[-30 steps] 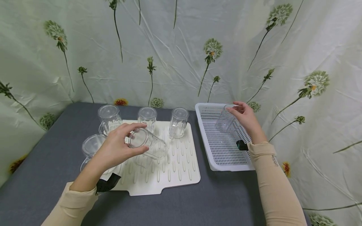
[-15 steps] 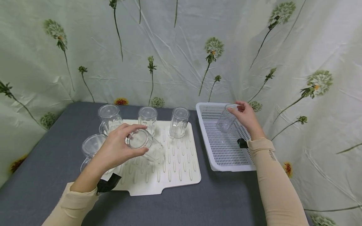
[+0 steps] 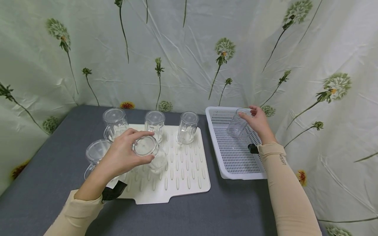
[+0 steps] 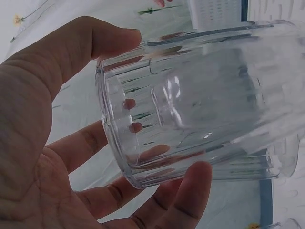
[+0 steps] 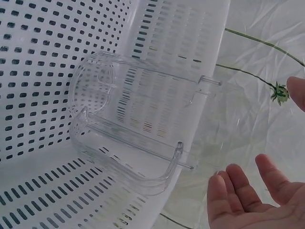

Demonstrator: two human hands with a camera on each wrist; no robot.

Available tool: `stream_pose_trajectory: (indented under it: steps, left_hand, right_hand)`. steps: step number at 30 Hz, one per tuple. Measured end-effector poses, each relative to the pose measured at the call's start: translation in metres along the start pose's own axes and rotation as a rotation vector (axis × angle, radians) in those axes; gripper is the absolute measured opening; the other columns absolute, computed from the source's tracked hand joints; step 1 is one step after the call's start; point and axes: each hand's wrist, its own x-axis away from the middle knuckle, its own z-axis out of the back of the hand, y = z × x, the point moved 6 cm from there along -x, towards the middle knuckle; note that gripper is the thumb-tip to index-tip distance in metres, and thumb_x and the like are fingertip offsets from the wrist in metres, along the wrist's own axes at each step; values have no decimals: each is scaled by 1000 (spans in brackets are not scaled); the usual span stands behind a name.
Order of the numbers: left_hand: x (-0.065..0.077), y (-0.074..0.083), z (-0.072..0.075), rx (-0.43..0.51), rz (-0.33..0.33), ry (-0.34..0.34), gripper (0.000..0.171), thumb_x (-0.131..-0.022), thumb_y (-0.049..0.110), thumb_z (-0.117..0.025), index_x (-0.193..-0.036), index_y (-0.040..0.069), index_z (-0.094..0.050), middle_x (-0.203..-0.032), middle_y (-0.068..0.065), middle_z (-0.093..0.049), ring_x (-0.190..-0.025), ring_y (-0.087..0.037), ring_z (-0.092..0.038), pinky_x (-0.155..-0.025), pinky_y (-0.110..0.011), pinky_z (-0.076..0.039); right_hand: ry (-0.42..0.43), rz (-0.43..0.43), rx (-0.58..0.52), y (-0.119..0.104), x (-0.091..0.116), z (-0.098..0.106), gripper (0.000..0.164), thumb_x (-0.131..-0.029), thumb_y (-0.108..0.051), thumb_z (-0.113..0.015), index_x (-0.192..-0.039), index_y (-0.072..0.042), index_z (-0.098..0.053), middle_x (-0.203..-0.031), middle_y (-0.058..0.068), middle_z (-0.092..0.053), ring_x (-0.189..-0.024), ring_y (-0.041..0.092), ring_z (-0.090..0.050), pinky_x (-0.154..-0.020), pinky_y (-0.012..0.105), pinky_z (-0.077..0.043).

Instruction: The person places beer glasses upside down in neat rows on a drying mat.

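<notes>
My left hand (image 3: 125, 150) holds a clear glass mug (image 3: 145, 146) near its base, thumb on one side and fingers on the other. The mug's base faces up toward the head camera, over the white ridged drying board (image 3: 189, 177). In the left wrist view, the faceted glass mug (image 4: 190, 105) fills the middle. At the right, a second clear mug (image 5: 128, 124) with a handle leans inside the white perforated basket (image 3: 217, 154). My right hand (image 3: 258, 123) is at that mug's upper end, thumb spread away from the fingers, whose fingertips (image 5: 219, 183) are right at the glass.
Several glass mugs stand upside down at the board's back and left, among them a back-right mug (image 3: 188, 127), a back-middle mug (image 3: 155, 124) and a left mug (image 3: 97, 150). A dark cloth covers the table (image 3: 189, 216). A flowered curtain (image 3: 189, 65) hangs close behind.
The mug in my left hand has tipped, its far end swinging down and left so its base turns more toward the head camera. My right hand stays by the basket mug.
</notes>
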Motion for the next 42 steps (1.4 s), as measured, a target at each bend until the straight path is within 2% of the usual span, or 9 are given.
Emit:
stream_pose_trajectory:
  steps: [6, 14, 23, 29, 33, 39, 42]
  left_hand:
    - [0, -1, -4, -5, -2, -12, 68, -78, 27, -92, -143, 22, -70, -123, -9, -64, -99, -27, -61, -79, -39, -49]
    - [-2, -3, -15, -26, 29, -21, 70, -78, 28, -91, -143, 23, -69, -120, -8, -63, -96, -26, -59, -79, -39, -48]
    - [-1, 0, -14, -35, 64, 28, 69, -78, 29, -91, -143, 22, -70, -119, -12, -62, -99, -29, -60, -80, -41, -47]
    - [-1, 2, -14, -54, 55, 57, 68, -76, 28, -91, -141, 21, -72, -116, -12, -62, -99, -31, -59, -79, -41, -47]
    - [-2, 2, -16, -65, 53, 61, 70, -77, 29, -91, -143, 20, -70, -117, -13, -62, -101, -33, -60, -80, -46, -49]
    - [-4, 0, -18, -56, 76, 50, 77, -78, 33, -91, -148, 14, -63, -127, -18, -64, -118, -42, -62, -93, -60, -53]
    - [-4, -1, -19, -60, 89, 49, 77, -79, 33, -91, -148, 11, -62, -130, -19, -64, -121, -44, -61, -97, -62, -53]
  right_hand:
    - [35, -20, 8, 5, -2, 2, 88, -105, -44, -67, -169, -2, -24, -173, 30, -25, -161, 49, -25, -128, 66, -31]
    - [36, -20, 56, 10, -8, 0, 92, -104, -40, -68, -169, 3, -21, -168, 35, -30, -156, 51, -33, -126, 65, -35]
    - [19, -52, 99, 15, -12, -3, 93, -103, -38, -69, -167, 7, -20, -165, 38, -34, -153, 51, -38, -126, 63, -37]
    - [1, -58, 100, 19, -12, -6, 95, -103, -40, -70, -167, 8, -18, -164, 38, -35, -153, 50, -38, -126, 62, -37]
    - [7, -55, 96, 20, -12, -7, 97, -103, -40, -70, -167, 9, -17, -163, 39, -35, -152, 51, -39, -125, 63, -38]
    - [25, -73, 88, 24, -14, -9, 96, -101, -41, -72, -166, 9, -23, -162, 38, -38, -151, 50, -41, -124, 62, -39]
    - [29, -83, 83, 27, -14, -10, 95, -100, -42, -74, -165, 8, -26, -162, 37, -38, -150, 50, -42, -124, 62, -40]
